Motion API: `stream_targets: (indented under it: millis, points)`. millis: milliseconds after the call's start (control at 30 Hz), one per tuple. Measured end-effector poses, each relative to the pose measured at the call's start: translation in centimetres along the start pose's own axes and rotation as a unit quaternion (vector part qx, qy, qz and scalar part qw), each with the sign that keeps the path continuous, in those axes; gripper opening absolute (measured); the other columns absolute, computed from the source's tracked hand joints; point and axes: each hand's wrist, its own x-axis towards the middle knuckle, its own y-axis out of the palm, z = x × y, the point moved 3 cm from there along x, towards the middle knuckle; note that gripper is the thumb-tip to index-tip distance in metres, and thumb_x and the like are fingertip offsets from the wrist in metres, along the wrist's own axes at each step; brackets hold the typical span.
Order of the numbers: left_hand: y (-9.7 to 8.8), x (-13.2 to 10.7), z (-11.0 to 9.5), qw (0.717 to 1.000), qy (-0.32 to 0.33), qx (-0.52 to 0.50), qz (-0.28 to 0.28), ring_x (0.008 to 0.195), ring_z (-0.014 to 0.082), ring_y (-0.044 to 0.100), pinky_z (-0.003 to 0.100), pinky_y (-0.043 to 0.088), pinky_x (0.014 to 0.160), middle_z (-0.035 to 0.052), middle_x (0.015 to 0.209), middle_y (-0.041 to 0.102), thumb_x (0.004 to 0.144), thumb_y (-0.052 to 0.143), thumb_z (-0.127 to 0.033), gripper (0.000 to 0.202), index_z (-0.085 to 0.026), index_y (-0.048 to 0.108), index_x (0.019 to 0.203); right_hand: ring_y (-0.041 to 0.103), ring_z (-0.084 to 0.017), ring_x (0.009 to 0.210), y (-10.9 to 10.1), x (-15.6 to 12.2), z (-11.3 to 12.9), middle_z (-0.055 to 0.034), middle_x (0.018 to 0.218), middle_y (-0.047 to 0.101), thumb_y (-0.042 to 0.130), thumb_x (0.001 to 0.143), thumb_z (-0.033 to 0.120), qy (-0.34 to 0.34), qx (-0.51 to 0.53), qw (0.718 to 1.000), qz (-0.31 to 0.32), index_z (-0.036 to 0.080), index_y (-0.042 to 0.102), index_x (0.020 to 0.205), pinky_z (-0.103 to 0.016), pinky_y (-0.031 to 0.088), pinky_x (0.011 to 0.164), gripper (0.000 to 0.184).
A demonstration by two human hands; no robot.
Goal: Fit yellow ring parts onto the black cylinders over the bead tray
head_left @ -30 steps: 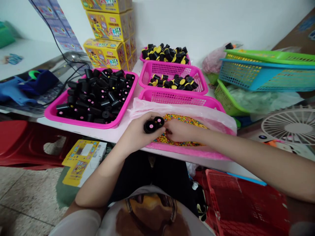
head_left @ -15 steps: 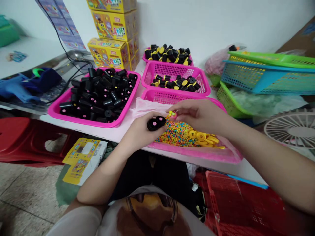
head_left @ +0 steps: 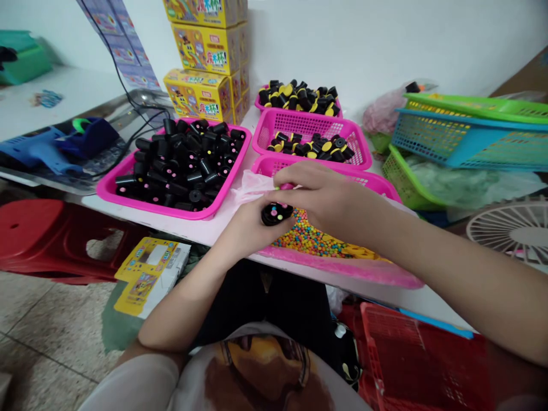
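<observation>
Small black plastic cups (head_left: 270,216) sit bunched in my left hand (head_left: 242,228), its fingers wrapped round them. Pink, blue and green beads show at the cups' ends. My right hand (head_left: 334,197) bends over the cups, fingertips pinched on small coloured beads (head_left: 286,186), pink and green; its fingers partly hide the cups. Below both hands is a pink basket (head_left: 391,191) lined with pink plastic film (head_left: 342,273). It holds many loose coloured beads (head_left: 308,235) and some yellow plastic pieces (head_left: 357,250), partly covered by my right hand.
To the left stands a pink tray (head_left: 171,212) full of black cups. Behind are a pink basket (head_left: 363,148) of black-and-yellow pieces and stacked yellow boxes (head_left: 209,51). A blue heat-gun-like tool (head_left: 51,148) lies left. Green and blue baskets (head_left: 466,140) and a fan (head_left: 514,228) stand right.
My right hand has moved left and down over the cups with the beads. Beads of other colours now show at the cups in my left hand. The view has shifted slightly.
</observation>
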Motion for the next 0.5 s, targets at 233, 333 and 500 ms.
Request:
stream_targets:
  millis: [233, 333, 500]
  points:
    - [0.0, 0.1, 0.0, 1.0, 0.001, -0.022, 0.015, 0.087, 0.0202, 0.072, 0.029, 0.054, 0.077, 0.0011, 0.091, 0.077, 0.084, 0.072, -0.025, 0.018, -0.016, 0.07, 0.098, 0.068, -0.018, 0.106, -0.5, -0.2, 0.5, -0.0069, 0.115, 0.07, 0.038, 0.089, -0.005, -0.004, 0.062, 0.997, 0.042, 0.02, 0.074, 0.109, -0.035, 0.059, 0.093, 0.049]
    - [-0.1, 0.0, 0.1, 1.0, -0.004, -0.022, 0.018, 0.09, 0.0203, 0.072, 0.029, 0.054, 0.079, 0.0012, 0.097, 0.078, 0.084, 0.072, -0.025, 0.024, -0.016, 0.071, 0.106, 0.07, -0.015, 0.103, -0.7, -0.4, 0.2, -0.0071, 0.119, 0.071, 0.036, 0.086, -0.007, 0.011, 0.103, 0.994, 0.046, 0.02, 0.075, 0.11, -0.029, 0.059, 0.089, 0.053]
    - [0.0, -0.1, 0.4, 0.999, -0.005, -0.04, 0.013, 0.097, 0.0206, 0.072, 0.033, 0.053, 0.091, 0.0025, 0.106, 0.078, 0.084, 0.075, -0.029, 0.031, -0.018, 0.07, 0.112, 0.071, -0.015, 0.101, -2.6, -1.6, -1.2, -0.0038, 0.116, 0.075, 0.043, 0.089, -0.001, 0.082, 0.134, 0.984, 0.084, 0.024, 0.077, 0.117, -0.029, 0.056, 0.087, 0.05]
